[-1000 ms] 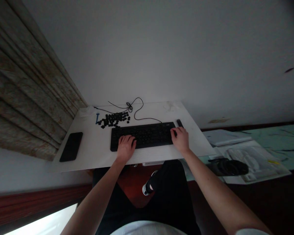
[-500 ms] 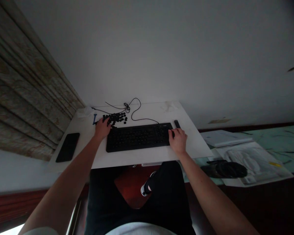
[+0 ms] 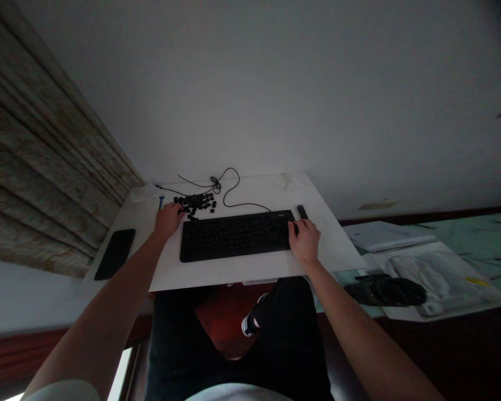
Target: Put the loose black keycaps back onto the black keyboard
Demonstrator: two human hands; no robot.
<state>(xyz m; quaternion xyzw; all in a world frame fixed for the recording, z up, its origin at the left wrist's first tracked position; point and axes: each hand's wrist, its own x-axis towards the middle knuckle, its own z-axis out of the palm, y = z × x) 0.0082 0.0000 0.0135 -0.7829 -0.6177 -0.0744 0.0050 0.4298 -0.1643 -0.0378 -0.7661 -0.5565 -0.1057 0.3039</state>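
White tabletop (image 3: 250,274), far-left corner: loose black keycaps (image 3: 196,204), light, stiff, best pinched by their sides, lay heaped behind the black keyboard (image 3: 236,236). My left hand (image 3: 168,220) curled beside the heap, grip unclear; my right hand (image 3: 304,241) lay open on the keyboard. Earlier, the left hand had rested on the keyboard.

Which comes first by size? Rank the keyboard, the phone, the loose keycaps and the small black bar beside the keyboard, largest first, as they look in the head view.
1. The black keyboard
2. The black smartphone and the pile of loose black keycaps: these look about alike, so I won't rank them
3. The small black bar
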